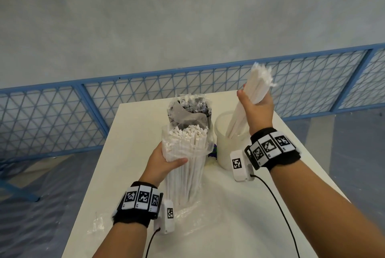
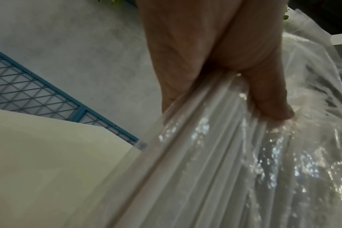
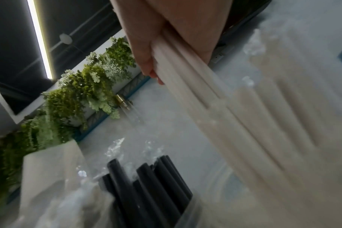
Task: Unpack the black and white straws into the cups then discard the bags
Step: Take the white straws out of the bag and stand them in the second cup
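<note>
Over the white cup at the right of the surface, we lower the white straws clamped in our right hand straight down, while our left hand keeps the near bag gripped upright.

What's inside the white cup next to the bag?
The white cup holds the lower ends of a handful of white straws that the right hand grips. The cup's wall hides its bottom, so anything else inside cannot be seen.
</note>
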`<state>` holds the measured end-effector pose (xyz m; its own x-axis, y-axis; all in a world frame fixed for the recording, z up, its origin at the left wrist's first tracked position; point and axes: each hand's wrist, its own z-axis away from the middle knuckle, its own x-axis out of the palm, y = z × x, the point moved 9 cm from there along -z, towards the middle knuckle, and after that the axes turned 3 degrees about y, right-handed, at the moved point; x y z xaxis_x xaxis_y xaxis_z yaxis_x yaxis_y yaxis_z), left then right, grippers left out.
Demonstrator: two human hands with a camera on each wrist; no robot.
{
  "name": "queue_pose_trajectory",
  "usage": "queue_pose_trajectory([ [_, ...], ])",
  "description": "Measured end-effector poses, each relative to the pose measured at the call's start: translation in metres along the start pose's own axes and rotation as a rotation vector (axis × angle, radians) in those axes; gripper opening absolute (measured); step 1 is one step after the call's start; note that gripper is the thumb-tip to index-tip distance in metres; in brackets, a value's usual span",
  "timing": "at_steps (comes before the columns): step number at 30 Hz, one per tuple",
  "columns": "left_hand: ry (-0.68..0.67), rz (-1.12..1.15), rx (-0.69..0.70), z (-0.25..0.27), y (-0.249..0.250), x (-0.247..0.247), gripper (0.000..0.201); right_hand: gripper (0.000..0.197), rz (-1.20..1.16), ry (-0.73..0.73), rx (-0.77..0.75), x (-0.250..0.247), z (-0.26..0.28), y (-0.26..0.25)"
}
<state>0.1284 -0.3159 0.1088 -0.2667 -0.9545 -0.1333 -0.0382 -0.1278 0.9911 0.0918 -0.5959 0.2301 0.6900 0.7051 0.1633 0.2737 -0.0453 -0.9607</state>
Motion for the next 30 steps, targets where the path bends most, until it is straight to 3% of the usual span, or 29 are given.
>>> queue_pose_trajectory([
  [5, 0.003, 0.005, 0.002, 0.000, -0.001, -0.001, 0.080, 0.017, 0.229, 0.006, -0.123, -0.005, -0.004, 0.004],
  [8, 0.003, 0.004, 0.006, 0.000, -0.001, -0.001, 0.080, 0.037, 0.601, 0.057, -0.254, -0.014, -0.001, 0.003],
  [10, 0.004, 0.004, 0.007, 0.000, -0.001, -0.001, 0.082, 0.048, 0.738, 0.040, -0.165, -0.021, -0.003, 0.017],
  [12, 0.002, 0.008, 0.006, -0.001, -0.001, -0.001, 0.081, 0.050, 0.697, -0.092, -0.072, -0.017, -0.005, 0.035],
  [14, 0.003, 0.010, 0.005, -0.001, -0.001, 0.000, 0.078, 0.037, 0.687, -0.202, -0.096, -0.007, -0.002, 0.042],
  [17, 0.005, 0.020, -0.001, -0.001, -0.001, 0.000, 0.078, 0.014, 0.587, -0.149, -0.067, -0.005, -0.001, 0.043],
  [20, 0.001, 0.017, 0.005, 0.000, 0.000, 0.000, 0.077, 0.018, 0.574, -0.154, -0.143, 0.005, -0.003, 0.031],
  [23, 0.006, 0.019, 0.003, 0.000, 0.001, -0.001, 0.073, 0.017, 0.654, -0.267, -0.187, 0.019, -0.006, 0.018],
  [25, 0.009, 0.027, 0.005, 0.001, 0.001, -0.002, 0.072, 0.027, 0.728, -0.324, -0.201, 0.024, -0.005, 0.013],
  [27, 0.011, 0.037, 0.008, 0.002, 0.002, -0.001, 0.072, 0.038, 0.729, -0.194, -0.317, 0.019, 0.004, -0.011],
  [29, 0.015, 0.042, 0.007, 0.002, 0.003, -0.001, 0.070, 0.026, 0.524, -0.068, -0.532, 0.016, 0.033, -0.048],
  [30, 0.016, 0.042, 0.005, 0.002, 0.002, 0.000, 0.068, 0.017, 0.417, -0.094, -0.578, 0.020, 0.051, -0.056],
])
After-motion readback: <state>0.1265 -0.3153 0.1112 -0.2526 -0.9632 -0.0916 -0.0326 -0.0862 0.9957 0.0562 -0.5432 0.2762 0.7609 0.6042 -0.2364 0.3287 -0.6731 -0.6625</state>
